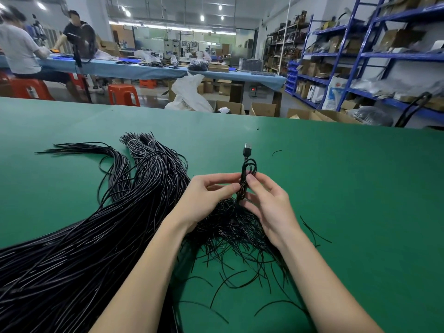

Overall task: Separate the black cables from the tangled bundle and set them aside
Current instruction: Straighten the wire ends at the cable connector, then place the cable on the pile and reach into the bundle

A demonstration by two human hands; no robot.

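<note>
Hands meet above the bundle [101,227] on the green surface [348,188]: left hand [204,195] and right hand [269,205] each pinch a looped cable [246,174], its plug [247,150] pointing up.

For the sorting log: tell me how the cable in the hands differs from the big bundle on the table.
The held cable is one folded cable, upright, USB plug on top, pinched by the left hand and right hand. The bundle is many long strands lying flat. Both are black.
</note>
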